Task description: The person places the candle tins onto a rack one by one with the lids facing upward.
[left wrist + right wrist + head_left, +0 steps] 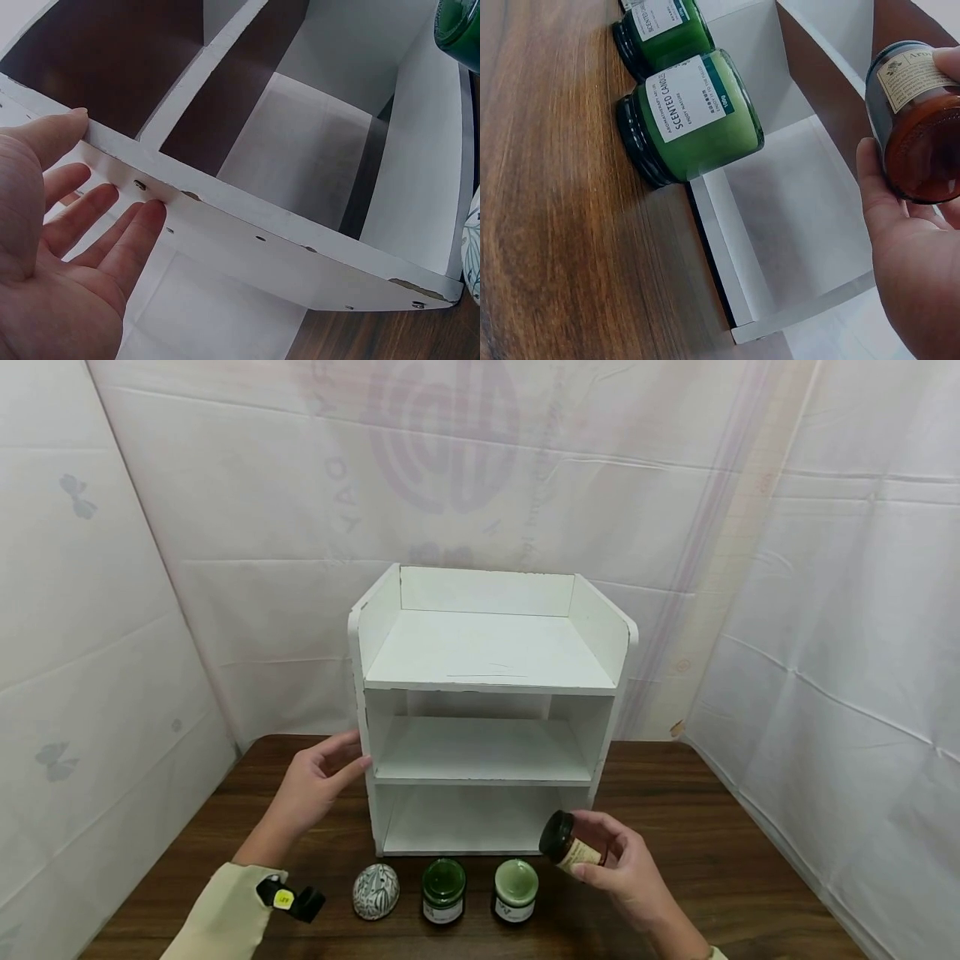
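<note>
My right hand (pixel 626 868) grips a small amber glass jar (pixel 922 127) with a cream label and a dark lid, tilted, just in front of the shelf's lower right corner. On the left, my left hand (pixel 311 781) rests against the side of the white shelf unit (pixel 491 652). Its thumb (pixel 56 139) lies at the front edge, the other fingers loosely extended along the outer face. A light green candle jar (pixel 516 885) and a dark green candle jar (pixel 444 889) stand before the shelf, beside a rounded black-and-white patterned object (pixel 376 892).
The shelf unit has a top with raised sides and two compartments below. It stands on a dark wooden table (pixel 720 843). White sheeting (pixel 262 527) hangs behind and on both sides.
</note>
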`<action>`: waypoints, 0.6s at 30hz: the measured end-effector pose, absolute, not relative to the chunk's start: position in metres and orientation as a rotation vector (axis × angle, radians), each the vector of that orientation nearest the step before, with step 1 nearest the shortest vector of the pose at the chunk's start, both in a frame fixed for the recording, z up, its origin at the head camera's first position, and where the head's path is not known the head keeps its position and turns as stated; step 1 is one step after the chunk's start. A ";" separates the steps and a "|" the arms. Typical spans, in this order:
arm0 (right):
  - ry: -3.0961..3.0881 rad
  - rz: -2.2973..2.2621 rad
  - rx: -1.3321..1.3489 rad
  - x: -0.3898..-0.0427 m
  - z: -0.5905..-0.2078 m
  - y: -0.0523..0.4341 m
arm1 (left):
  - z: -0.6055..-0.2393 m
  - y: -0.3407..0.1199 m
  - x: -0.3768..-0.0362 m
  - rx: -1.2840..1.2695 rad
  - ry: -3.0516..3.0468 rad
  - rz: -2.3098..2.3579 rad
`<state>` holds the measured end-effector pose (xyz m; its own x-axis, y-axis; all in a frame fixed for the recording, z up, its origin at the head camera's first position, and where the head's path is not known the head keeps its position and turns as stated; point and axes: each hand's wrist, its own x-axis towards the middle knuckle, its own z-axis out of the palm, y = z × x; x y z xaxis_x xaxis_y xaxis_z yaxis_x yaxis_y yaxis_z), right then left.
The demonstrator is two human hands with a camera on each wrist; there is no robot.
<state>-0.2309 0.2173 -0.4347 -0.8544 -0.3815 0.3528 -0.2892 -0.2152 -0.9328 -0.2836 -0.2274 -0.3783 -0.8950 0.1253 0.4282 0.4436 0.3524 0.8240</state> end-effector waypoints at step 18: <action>1.821 -2.288 -0.730 -0.232 -0.435 0.218 | -0.378 -0.228 -0.283 -0.482 -2.341 -1.548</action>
<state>-0.2320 0.2182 -0.4346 -0.8750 -0.3883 0.2890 -0.1946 -0.2646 -0.9445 -0.2834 -0.2279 -0.3784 -0.9011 0.1151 0.4180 0.4297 0.3654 0.8257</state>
